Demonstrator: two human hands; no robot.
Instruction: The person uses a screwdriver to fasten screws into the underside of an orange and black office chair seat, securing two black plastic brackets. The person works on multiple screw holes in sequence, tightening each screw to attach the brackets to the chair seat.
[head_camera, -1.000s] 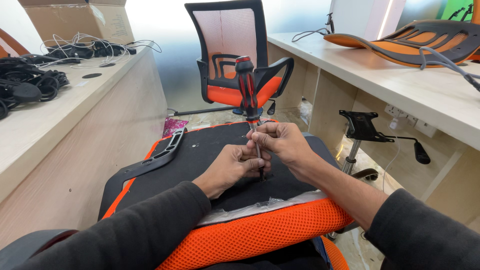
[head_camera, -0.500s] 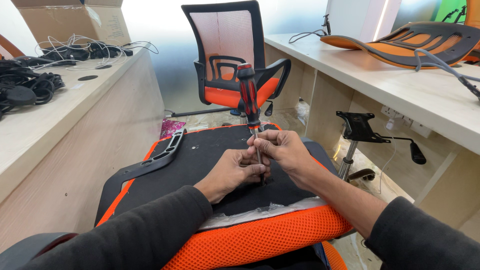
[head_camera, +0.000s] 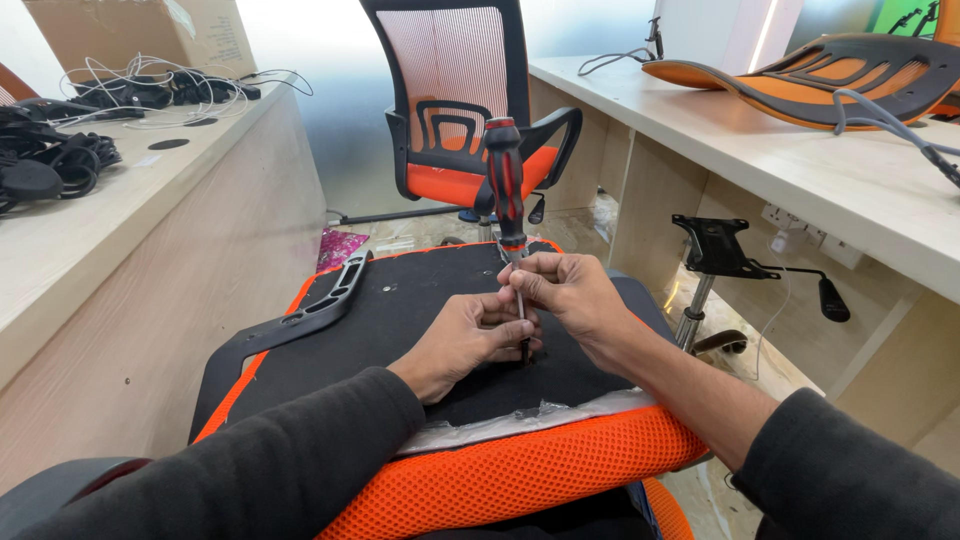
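An upturned orange chair seat (head_camera: 520, 470) with a black fabric underside (head_camera: 420, 300) lies in front of me. A screwdriver (head_camera: 505, 190) with a red and black handle stands upright on that underside. My right hand (head_camera: 575, 295) pinches its metal shaft just below the handle. My left hand (head_camera: 470, 335) rests on the black fabric with its fingers around the lower shaft near the tip. A black plastic armrest (head_camera: 315, 305) is fixed along the seat's left edge.
A finished orange and black mesh chair (head_camera: 455, 120) stands behind the seat. Wooden desks flank me: the left desk (head_camera: 110, 240) carries black cables and a cardboard box, the right desk (head_camera: 800, 160) an orange seat shell. A chair gas-lift mechanism (head_camera: 720, 255) stands on the floor at right.
Both hands and the screwdriver stay on the same spot of the seat; the view has shifted only slightly.
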